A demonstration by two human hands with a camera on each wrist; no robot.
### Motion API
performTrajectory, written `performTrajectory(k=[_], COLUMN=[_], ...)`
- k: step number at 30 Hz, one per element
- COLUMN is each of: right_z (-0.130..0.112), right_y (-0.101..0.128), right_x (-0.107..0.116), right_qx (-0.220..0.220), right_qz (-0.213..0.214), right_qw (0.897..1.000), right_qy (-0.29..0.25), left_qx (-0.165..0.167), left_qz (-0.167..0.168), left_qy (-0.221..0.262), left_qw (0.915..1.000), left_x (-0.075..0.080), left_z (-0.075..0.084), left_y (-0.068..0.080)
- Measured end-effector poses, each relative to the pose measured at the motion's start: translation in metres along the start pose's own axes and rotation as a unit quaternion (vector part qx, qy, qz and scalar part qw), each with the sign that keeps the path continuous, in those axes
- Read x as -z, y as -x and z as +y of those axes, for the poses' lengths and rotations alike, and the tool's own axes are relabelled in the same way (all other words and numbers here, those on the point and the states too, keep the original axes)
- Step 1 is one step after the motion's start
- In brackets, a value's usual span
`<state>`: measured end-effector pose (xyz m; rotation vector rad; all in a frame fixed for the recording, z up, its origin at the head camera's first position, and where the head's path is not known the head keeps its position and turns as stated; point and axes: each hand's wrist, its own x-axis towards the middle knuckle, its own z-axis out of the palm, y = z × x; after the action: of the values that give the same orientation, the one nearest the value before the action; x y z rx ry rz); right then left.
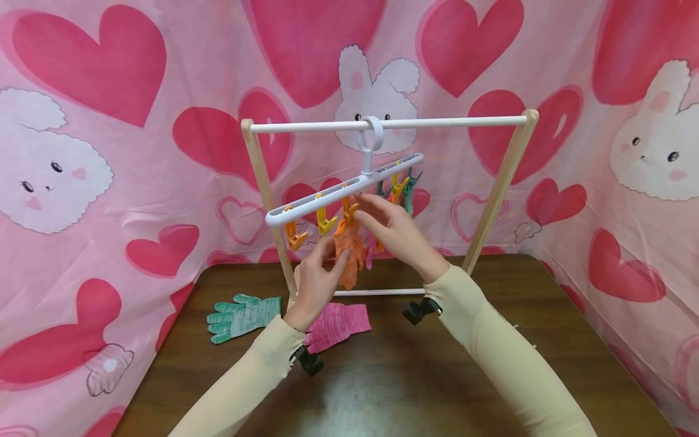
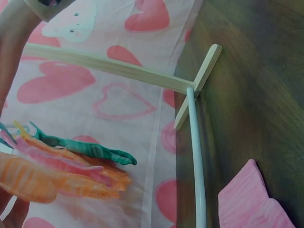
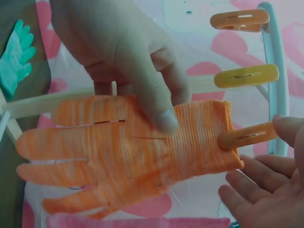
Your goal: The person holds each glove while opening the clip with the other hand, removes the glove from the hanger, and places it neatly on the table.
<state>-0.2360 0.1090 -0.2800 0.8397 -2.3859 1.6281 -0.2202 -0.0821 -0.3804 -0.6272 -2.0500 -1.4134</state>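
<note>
Orange knit glove [image 3: 128, 152] — hangs by its cuff from an orange clothespin [image 3: 247, 136] on the white peg hanger [image 1: 344, 188], which hooks over the top rail of the drying rack [image 1: 382, 124]; fingers trail toward 9 o'clock in the right wrist view.

Left hand [image 1: 317, 282] — thumb and fingers pinched on the glove's palm, steadying it.

Right hand [image 1: 395, 230] — at 3 o'clock of the clothespin, fingers loosely spread and apart, one fingertip just touching the clip's end; holds nothing.

Other pieces — green glove [image 1: 243, 315] and pink glove [image 1: 335, 325] flat on the brown table [image 1: 491, 364], at 7 o'clock of the rack; more gloves pegged further along the hanger.

Risk — the clip bites only the cuff's edge. A tug from the left hand, or a nudge on the clip, could slip the glove free; the hanger also tilts and may swing.
</note>
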Motion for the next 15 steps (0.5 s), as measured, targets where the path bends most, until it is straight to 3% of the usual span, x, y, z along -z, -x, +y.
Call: performTrajectory(k=[9, 15], right_z=[0.0006, -0.0003], right_y=[-0.0055, -0.0086], right_x=[-0.0061, -0.0083], right_qx=[-0.016, -0.023], right_qz=[0.001, 0.023], right_qw=[0.999, 0.997], right_qy=[-0.034, -0.067], left_qx=[0.0, 0.004], left_qz=[0.001, -0.001], left_qy=[-0.015, 0.008], left_qw=[0.9999, 1.0], left_x=[0.0012, 0.0013], left_z=[0.0013, 0.0013], left_y=[0.0023, 0.0025])
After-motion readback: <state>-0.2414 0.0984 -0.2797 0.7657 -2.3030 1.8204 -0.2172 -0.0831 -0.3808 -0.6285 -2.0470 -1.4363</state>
